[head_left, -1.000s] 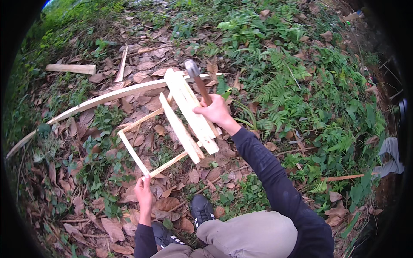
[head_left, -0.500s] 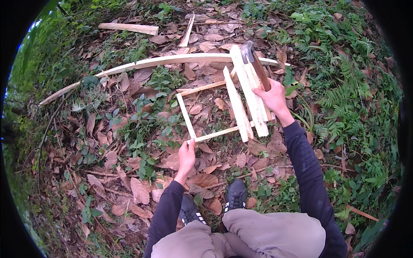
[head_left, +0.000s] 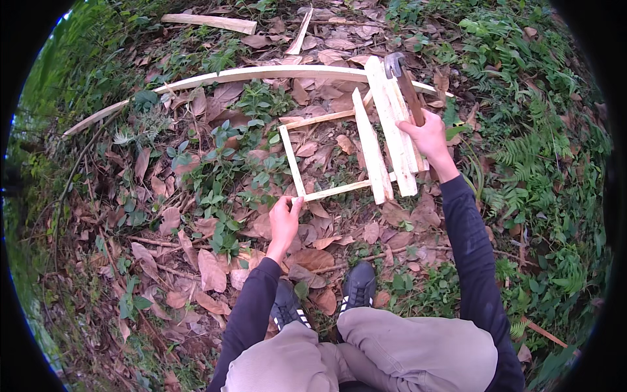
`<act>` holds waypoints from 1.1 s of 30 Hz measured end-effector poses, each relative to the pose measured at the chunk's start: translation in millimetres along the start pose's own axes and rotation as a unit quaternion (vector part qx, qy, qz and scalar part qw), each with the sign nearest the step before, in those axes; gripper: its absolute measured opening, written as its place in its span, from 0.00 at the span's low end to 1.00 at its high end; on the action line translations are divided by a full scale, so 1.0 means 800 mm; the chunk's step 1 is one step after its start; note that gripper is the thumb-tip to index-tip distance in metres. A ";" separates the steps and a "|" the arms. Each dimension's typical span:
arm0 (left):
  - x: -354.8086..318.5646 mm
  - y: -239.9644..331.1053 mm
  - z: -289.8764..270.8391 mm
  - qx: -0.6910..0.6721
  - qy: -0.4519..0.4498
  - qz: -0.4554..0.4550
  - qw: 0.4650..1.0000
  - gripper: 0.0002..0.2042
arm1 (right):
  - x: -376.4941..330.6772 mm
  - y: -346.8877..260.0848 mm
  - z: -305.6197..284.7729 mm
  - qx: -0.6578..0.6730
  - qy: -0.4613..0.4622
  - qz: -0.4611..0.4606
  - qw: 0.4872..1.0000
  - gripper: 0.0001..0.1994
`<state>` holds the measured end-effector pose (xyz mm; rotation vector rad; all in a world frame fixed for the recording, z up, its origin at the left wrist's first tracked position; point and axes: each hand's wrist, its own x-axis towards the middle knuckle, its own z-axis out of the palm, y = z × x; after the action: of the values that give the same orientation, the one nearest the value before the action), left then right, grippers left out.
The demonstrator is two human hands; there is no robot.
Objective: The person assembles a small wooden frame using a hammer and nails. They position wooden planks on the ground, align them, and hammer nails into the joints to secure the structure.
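Left fingers (head_left: 298, 206) pinch a pale, rectangular wooden frame (head_left: 292, 161) at its corner; right fingers (head_left: 411, 129) clamp a brown-handled, grey-headed hammer (head_left: 409, 95)

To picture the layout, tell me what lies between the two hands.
The head view shows a thin rail, a pointed slat and pale boards between left hand and right hand.

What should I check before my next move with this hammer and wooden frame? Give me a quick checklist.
1. Hammer in the right hand: ok, held by its handle.
2. Left hand on the wooden frame: ok, at the near left corner.
3. Left hand away from the hammer's head: ok, well apart.
4. Slats edge to edge: not ok, the leftmost leaves a gap.
5. Slats fastened: cannot tell, no nails can be made out.
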<state>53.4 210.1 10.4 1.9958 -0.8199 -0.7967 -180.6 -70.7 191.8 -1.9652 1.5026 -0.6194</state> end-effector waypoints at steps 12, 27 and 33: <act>0.013 0.000 -0.027 0.049 -0.065 0.046 0.996 0.16 | -0.064 -0.122 -0.090 -0.127 0.086 -0.100 0.983 0.17; 0.018 0.006 -0.032 0.085 -0.126 0.074 0.986 0.18 | -0.174 0.051 0.212 -0.027 -0.108 -0.138 0.984 0.16; 0.054 0.020 -0.045 0.187 -0.225 0.215 0.932 0.19 | -0.198 0.064 0.228 -0.034 -0.117 -0.077 0.990 0.14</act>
<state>102.1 184.9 30.8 1.8544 -1.7205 -0.8938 -134.9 103.3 22.3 -2.1376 1.2539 -0.3869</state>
